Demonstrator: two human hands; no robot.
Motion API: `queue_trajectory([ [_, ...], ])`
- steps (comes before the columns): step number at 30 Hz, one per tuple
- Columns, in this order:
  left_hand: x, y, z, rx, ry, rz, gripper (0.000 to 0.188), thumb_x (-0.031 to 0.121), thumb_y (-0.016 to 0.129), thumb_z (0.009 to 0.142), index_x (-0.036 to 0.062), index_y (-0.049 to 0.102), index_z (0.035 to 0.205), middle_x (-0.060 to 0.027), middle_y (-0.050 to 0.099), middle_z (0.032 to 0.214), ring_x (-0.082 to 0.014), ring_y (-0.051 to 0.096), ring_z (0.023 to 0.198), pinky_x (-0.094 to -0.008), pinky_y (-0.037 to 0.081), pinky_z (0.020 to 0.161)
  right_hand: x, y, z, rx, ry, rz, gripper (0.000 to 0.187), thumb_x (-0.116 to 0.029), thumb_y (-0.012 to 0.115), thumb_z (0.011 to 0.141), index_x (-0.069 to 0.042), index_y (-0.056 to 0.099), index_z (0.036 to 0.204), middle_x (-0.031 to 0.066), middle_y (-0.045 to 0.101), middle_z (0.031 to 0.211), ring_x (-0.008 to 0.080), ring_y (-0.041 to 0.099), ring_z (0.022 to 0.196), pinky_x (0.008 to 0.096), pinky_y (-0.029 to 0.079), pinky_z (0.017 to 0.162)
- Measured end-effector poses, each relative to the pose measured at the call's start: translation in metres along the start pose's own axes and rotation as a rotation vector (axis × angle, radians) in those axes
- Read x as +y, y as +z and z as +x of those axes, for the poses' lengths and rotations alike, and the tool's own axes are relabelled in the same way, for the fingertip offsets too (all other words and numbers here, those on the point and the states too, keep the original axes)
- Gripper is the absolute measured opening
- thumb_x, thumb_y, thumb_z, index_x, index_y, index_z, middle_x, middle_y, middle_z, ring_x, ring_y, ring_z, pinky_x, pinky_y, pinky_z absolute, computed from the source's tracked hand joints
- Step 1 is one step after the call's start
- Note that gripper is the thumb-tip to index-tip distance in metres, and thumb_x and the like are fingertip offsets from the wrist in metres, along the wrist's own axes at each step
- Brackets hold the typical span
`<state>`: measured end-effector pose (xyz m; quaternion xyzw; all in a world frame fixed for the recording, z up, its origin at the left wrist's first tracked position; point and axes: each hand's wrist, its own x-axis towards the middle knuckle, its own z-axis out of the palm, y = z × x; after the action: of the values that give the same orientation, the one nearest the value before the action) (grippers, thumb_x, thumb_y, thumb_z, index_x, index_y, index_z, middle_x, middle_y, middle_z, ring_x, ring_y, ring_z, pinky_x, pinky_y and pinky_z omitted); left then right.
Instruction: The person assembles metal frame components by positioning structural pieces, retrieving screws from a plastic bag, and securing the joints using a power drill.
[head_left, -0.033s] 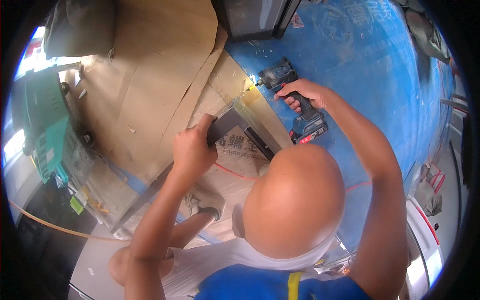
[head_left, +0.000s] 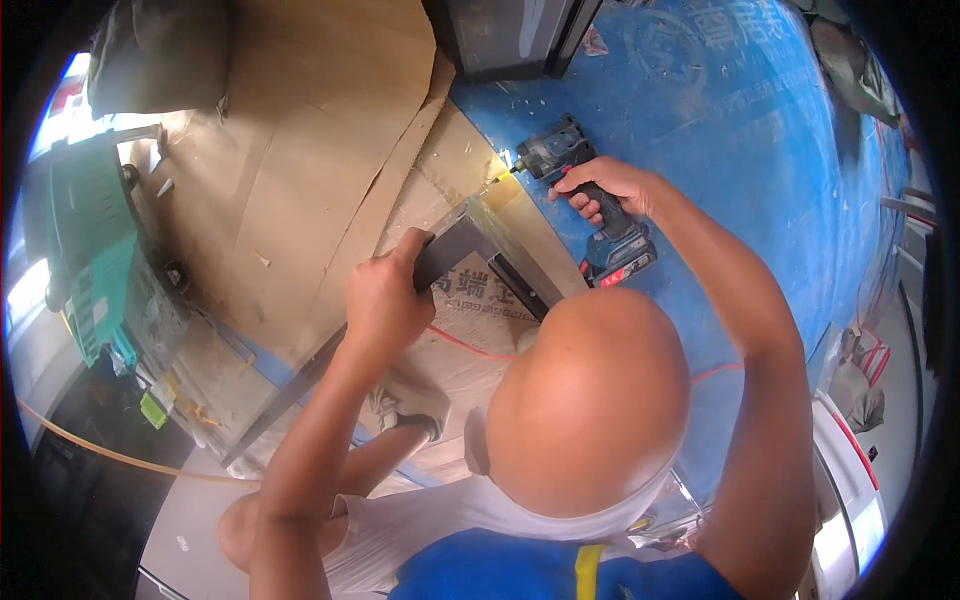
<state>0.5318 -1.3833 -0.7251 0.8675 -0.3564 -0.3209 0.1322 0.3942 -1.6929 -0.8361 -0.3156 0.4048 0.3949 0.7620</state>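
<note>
My right hand is wrapped round the grip of a black cordless drill. Its battery sits at the near end of the grip, and its bit points left, just beyond the corner of a dark grey panel. My left hand is closed over the edge of that panel, fingers partly hidden. Beside it lies a short black bar-shaped piece. A bent knee covers part of the area below the panel. Whether the bit touches anything is too small to tell.
Brown board sheeting covers the floor at left, blue protective sheeting at right. A dark-framed panel stands at the far middle. At far left is a teal machine-like object. A thin red cord crosses the blue sheeting.
</note>
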Motion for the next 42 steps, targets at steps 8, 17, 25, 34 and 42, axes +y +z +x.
queue_trajectory([
  [8, 0.000, 0.001, -0.001, 0.005, -0.026, 0.031, 0.045, 0.000, 0.065, 0.070, 0.0131, 0.062, 0.113, -0.0204, 0.068, 0.081, -0.0432, 0.066, 0.080, -0.0506, 0.051, 0.070, -0.005, 0.007, 0.004, 0.002, 0.034, -0.039, 0.022, -0.023, 0.070, 0.090, -0.004, 0.067, 0.100, -0.0041, 0.051, 0.065, 0.0060, 0.046, 0.053, 0.0245, 0.041, 0.048],
  [17, 0.000, 0.001, -0.001, 0.016, -0.025, 0.035, 0.047, 0.000, 0.066, 0.068, 0.0123, 0.062, 0.113, -0.0211, 0.068, 0.081, -0.0443, 0.066, 0.080, -0.0509, 0.052, 0.071, -0.012, 0.009, 0.002, 0.011, 0.049, -0.093, 0.022, -0.023, 0.070, 0.090, -0.004, 0.067, 0.100, -0.0042, 0.052, 0.064, 0.0056, 0.047, 0.051, 0.0241, 0.041, 0.047],
  [25, 0.000, 0.004, -0.001, 0.045, -0.014, -0.012, 0.046, 0.000, 0.066, 0.068, 0.0122, 0.064, 0.113, -0.0216, 0.067, 0.079, -0.0443, 0.066, 0.078, -0.0502, 0.052, 0.069, -0.011, 0.004, 0.011, 0.003, 0.088, -0.084, 0.021, -0.025, 0.067, 0.094, -0.005, 0.065, 0.096, -0.0043, 0.053, 0.060, 0.0048, 0.047, 0.048, 0.0226, 0.041, 0.045],
  [34, -0.005, 0.010, 0.000, 0.112, 0.056, 0.010, 0.043, 0.003, 0.068, 0.066, 0.0130, 0.062, 0.108, -0.0159, 0.067, 0.074, -0.0398, 0.067, 0.070, -0.0476, 0.052, 0.063, -0.014, 0.009, 0.009, -0.004, 0.088, -0.086, 0.020, -0.024, 0.068, 0.094, -0.006, 0.062, 0.089, -0.0046, 0.052, 0.060, 0.0044, 0.047, 0.047, 0.0225, 0.040, 0.044],
  [42, -0.002, 0.013, 0.003, 0.087, 0.001, 0.020, 0.047, 0.000, 0.066, 0.068, 0.0137, 0.065, 0.113, -0.0207, 0.067, 0.076, -0.0434, 0.066, 0.075, -0.0491, 0.053, 0.068, -0.015, 0.002, 0.015, -0.012, 0.116, -0.100, 0.019, -0.023, 0.068, 0.095, -0.006, 0.062, 0.088, -0.0045, 0.051, 0.059, 0.0047, 0.047, 0.047, 0.0224, 0.039, 0.044],
])
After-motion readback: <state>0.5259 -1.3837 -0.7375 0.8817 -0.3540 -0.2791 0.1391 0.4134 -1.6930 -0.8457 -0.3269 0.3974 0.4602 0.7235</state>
